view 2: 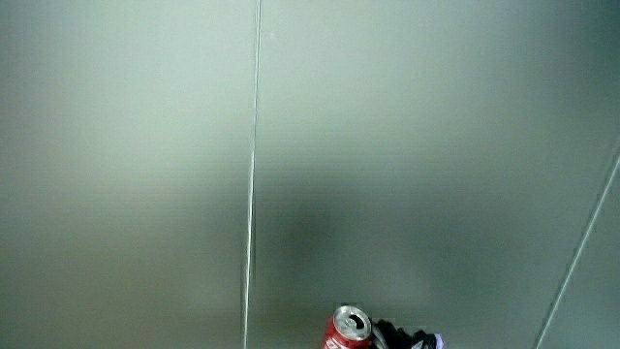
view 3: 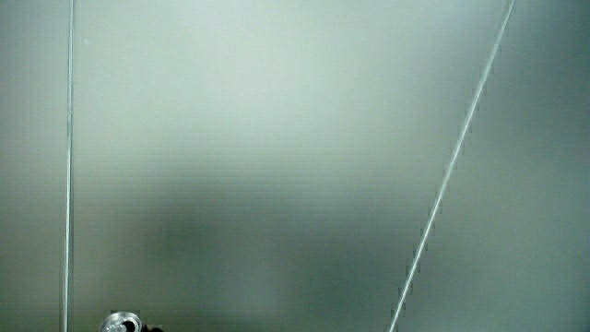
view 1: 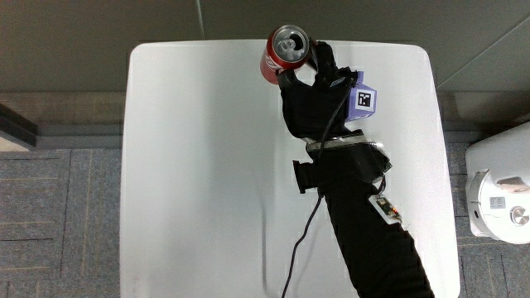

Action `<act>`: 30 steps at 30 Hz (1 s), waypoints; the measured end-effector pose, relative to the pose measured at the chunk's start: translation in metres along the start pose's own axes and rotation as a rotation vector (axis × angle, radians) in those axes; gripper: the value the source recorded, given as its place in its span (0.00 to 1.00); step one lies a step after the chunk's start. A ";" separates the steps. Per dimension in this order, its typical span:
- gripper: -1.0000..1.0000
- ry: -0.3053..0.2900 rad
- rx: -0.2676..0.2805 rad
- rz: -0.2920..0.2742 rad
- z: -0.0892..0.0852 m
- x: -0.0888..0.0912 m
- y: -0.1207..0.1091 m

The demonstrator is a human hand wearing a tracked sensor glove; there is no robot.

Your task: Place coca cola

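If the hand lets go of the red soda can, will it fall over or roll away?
The can is round and smooth, so on its side it would probably roll. It looks tilted in the hand, so it may tip. Its top looks opened; anything left inside might spill. It sits near the table's edge.

Main view: looked straight down from above on the white table (view 1: 190,165), near enough to take in little past its edges. In both side views, faced a pale wall (view 2: 407,145). Shared with the main view only the coca cola can (view 1: 286,51), barely caught at frame edge: can (view 2: 349,330), can (view 3: 121,323).
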 end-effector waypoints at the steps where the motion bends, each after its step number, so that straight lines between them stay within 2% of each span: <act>1: 0.50 -0.022 -0.001 -0.018 0.001 0.004 0.000; 4: 0.50 -0.009 0.001 -0.042 0.002 0.007 -0.001; 5: 0.50 -0.042 0.001 -0.056 0.005 0.013 0.000; 8: 0.50 -0.052 0.005 -0.080 0.007 0.013 -0.001; 12: 0.50 -0.040 0.003 -0.066 0.007 0.020 -0.003; 14: 0.50 -0.044 -0.007 -0.077 0.006 0.024 -0.003; 15: 0.50 -0.034 -0.009 -0.090 0.004 0.020 -0.004; 16: 0.50 -0.049 -0.012 -0.087 0.005 0.025 -0.004; 23: 0.50 -0.052 -0.007 -0.123 0.006 0.030 -0.010; 26: 0.50 -0.030 0.004 -0.147 0.009 0.034 -0.014; 27: 0.50 -0.023 0.007 -0.123 0.010 0.036 -0.013; 29: 0.50 -0.034 0.003 -0.126 0.011 0.039 -0.011; 30: 0.50 -0.022 0.005 -0.117 0.010 0.035 -0.011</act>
